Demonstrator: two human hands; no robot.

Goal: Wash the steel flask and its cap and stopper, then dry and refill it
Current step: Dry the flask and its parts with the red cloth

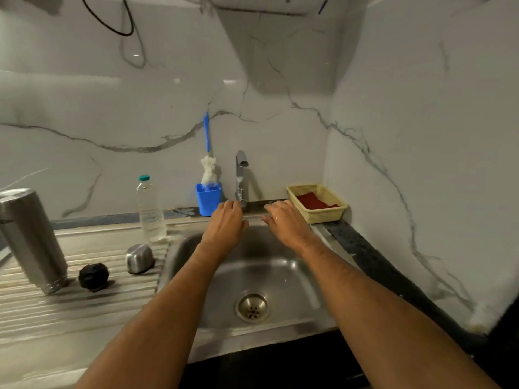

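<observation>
The steel flask (31,237) stands upright on the ribbed drainboard at the far left. Its black stopper (93,276) lies beside it, and the steel cap (139,258) rests mouth down a little to the right. Both my hands reach over the back rim of the sink (280,279), holding nothing. My left hand (226,223) is at the base of the tap (241,178), fingers bent toward it; whether it touches the tap is unclear. My right hand (285,221) hovers just right of the tap with fingers relaxed. No water is seen running.
A clear plastic water bottle (150,210) stands on the drainboard (56,304) behind the cap. A blue cup (208,199) with a bottle brush (208,169) sits left of the tap. A yellow basket (317,203) with a red cloth sits in the right corner.
</observation>
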